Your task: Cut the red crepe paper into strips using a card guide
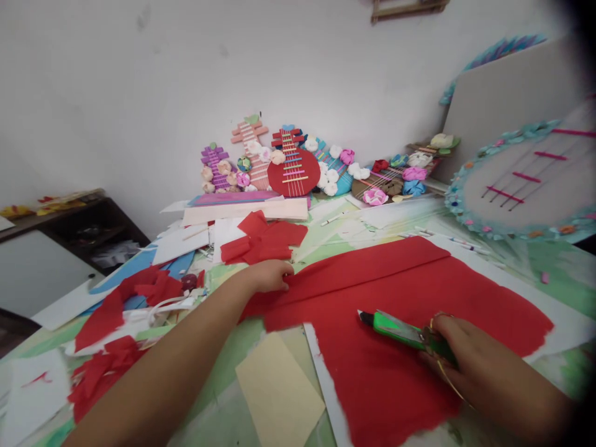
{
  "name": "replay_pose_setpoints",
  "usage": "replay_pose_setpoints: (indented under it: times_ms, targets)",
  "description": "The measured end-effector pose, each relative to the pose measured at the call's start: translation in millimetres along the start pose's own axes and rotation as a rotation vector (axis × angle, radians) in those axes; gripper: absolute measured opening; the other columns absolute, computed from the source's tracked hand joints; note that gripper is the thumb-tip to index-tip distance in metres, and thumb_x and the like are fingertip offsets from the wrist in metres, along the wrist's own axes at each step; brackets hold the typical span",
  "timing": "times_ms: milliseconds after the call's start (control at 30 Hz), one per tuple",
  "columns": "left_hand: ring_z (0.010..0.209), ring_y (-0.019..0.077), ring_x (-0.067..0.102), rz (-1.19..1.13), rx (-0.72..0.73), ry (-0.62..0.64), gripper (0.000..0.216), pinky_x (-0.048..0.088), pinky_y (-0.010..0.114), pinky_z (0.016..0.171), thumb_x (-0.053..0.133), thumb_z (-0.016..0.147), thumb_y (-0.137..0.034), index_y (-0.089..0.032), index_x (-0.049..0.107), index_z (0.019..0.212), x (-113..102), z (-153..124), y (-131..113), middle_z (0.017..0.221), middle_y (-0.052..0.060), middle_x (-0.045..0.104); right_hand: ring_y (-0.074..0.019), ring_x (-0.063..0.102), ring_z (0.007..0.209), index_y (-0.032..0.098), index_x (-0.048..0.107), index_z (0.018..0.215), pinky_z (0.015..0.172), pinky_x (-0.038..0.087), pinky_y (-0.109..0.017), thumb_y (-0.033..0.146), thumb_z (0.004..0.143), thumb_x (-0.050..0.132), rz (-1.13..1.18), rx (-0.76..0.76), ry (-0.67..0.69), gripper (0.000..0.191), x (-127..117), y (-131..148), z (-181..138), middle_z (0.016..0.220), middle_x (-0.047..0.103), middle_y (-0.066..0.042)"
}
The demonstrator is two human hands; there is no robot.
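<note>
A large sheet of red crepe paper (400, 298) lies spread over the worktable, with a fold running along its far part. My left hand (269, 274) presses down on the sheet's left end, fingers curled over the fold. My right hand (470, 354) grips a green utility knife (395, 329). The knife's tip points left and hovers just above the middle of the red sheet. A thin bangle circles my right wrist.
Cut red paper pieces (261, 241) and red scraps (116, 304) lie to the left. A beige card (278, 391) sits near the front edge. Paper guitars with flowers (293, 164) lean on the wall. A round decorated board (526, 183) stands right, a dark shelf (69, 236) left.
</note>
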State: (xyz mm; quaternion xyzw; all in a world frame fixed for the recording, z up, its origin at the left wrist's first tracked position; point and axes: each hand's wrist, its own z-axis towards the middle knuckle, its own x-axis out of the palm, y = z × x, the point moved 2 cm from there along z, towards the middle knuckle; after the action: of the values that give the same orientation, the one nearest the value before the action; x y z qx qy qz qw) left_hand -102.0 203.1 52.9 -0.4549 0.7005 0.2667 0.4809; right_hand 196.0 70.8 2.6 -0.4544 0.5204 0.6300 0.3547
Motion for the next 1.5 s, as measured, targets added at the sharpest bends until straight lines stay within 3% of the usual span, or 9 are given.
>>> replay_pose_setpoints:
  times_ms: [267, 533, 667, 833, 900, 967, 1033, 1167, 1500]
  targets:
    - [0.086, 0.0181, 0.054, 0.010, -0.073, 0.032, 0.020, 0.045, 0.037, 0.074, 0.049, 0.086, -0.028, -0.015, 0.053, 0.101, -2.3, -10.6, 18.1, 0.102, 0.006, 0.053, -0.0157, 0.050, 0.060, 0.021, 0.045, 0.071, 0.053, 0.038, -0.027, 0.023, 0.072, 0.045, -0.012, -0.081, -0.012, 0.003, -2.6, 20.3, 14.0, 0.071, 0.054, -0.004]
    - [0.084, 0.0173, 0.055, -0.050, -0.072, -0.069, 0.022, 0.046, 0.036, 0.072, 0.048, 0.086, -0.029, -0.015, 0.052, 0.102, 13.6, -7.0, 8.2, 0.101, 0.006, 0.054, -0.0179, 0.052, 0.065, 0.020, 0.042, 0.075, 0.059, 0.039, -0.031, 0.032, 0.079, 0.040, -0.098, -0.070, -0.003, 0.012, -3.4, -23.2, 43.1, 0.074, 0.053, -0.005]
    - [0.089, 0.0205, 0.053, -0.030, -0.107, -0.268, 0.029, 0.043, 0.033, 0.077, 0.052, 0.082, -0.032, -0.018, 0.050, 0.107, 13.7, -16.4, 2.4, 0.103, 0.007, 0.054, -0.0189, 0.052, 0.066, 0.020, 0.045, 0.077, 0.059, 0.040, -0.031, 0.033, 0.077, 0.045, -0.100, -0.092, 0.000, 0.013, -7.0, -34.9, 47.8, 0.075, 0.054, -0.006]
    - [0.112, 0.0329, 0.034, 0.083, -0.231, -0.602, 0.042, 0.026, 0.047, 0.092, 0.040, 0.084, -0.030, -0.010, 0.039, 0.121, 36.3, -76.0, -23.0, 0.119, 0.018, 0.041, -0.0180, 0.052, 0.067, 0.020, 0.046, 0.076, 0.059, 0.041, -0.031, 0.031, 0.078, 0.043, -0.078, -0.147, 0.050, 0.011, -5.7, -19.1, 40.7, 0.076, 0.054, -0.005]
    - [0.106, 0.0323, 0.040, 0.196, -0.109, -0.854, 0.041, 0.030, 0.045, 0.090, 0.041, 0.081, -0.035, -0.010, 0.046, 0.113, 58.3, -106.8, -41.0, 0.110, 0.017, 0.049, -0.0182, 0.052, 0.066, 0.021, 0.046, 0.073, 0.059, 0.040, -0.031, 0.032, 0.079, 0.042, -0.070, -0.168, 0.059, 0.013, -3.6, -17.6, 39.5, 0.075, 0.054, -0.005]
    - [0.103, 0.0299, 0.044, 0.257, 0.021, -0.967, 0.039, 0.033, 0.042, 0.087, 0.042, 0.080, -0.036, -0.012, 0.047, 0.111, 86.2, -129.6, -55.9, 0.106, 0.015, 0.053, -0.0194, 0.053, 0.066, 0.021, 0.047, 0.074, 0.059, 0.040, -0.032, 0.032, 0.079, 0.043, -0.062, -0.169, 0.041, 0.013, -1.4, -23.3, 40.6, 0.075, 0.055, -0.007]
    - [0.104, 0.0293, 0.044, 0.320, 0.186, -0.942, 0.045, 0.037, 0.038, 0.085, 0.042, 0.078, -0.044, -0.012, 0.049, 0.109, 113.2, -140.4, -66.1, 0.106, 0.014, 0.055, -0.0206, 0.053, 0.065, 0.021, 0.049, 0.075, 0.059, 0.040, -0.033, 0.030, 0.078, 0.044, -0.054, -0.157, 0.021, 0.011, 1.1, -33.3, 43.1, 0.075, 0.057, -0.008]
    - [0.101, 0.0221, 0.049, 0.451, 0.218, -0.858, 0.027, 0.036, 0.032, 0.086, 0.044, 0.080, -0.025, -0.023, 0.053, 0.106, 145.5, -141.5, -68.2, 0.108, 0.003, 0.058, -0.0220, 0.054, 0.063, 0.022, 0.048, 0.071, 0.058, 0.040, -0.034, 0.028, 0.075, 0.046, -0.065, -0.147, -0.001, 0.007, 4.2, -42.4, 45.2, 0.072, 0.058, -0.009]
    - [0.094, 0.0234, 0.055, 0.568, 0.235, -0.868, 0.028, 0.043, 0.034, 0.080, 0.048, 0.082, -0.031, -0.029, 0.055, 0.108, 171.0, -156.5, -65.0, 0.110, 0.001, 0.057, -0.0168, 0.049, 0.063, 0.020, 0.045, 0.071, 0.057, 0.040, -0.030, 0.027, 0.076, 0.044, -0.031, -0.312, 0.014, 0.009, 7.6, 23.4, 48.6, 0.072, 0.053, -0.005]
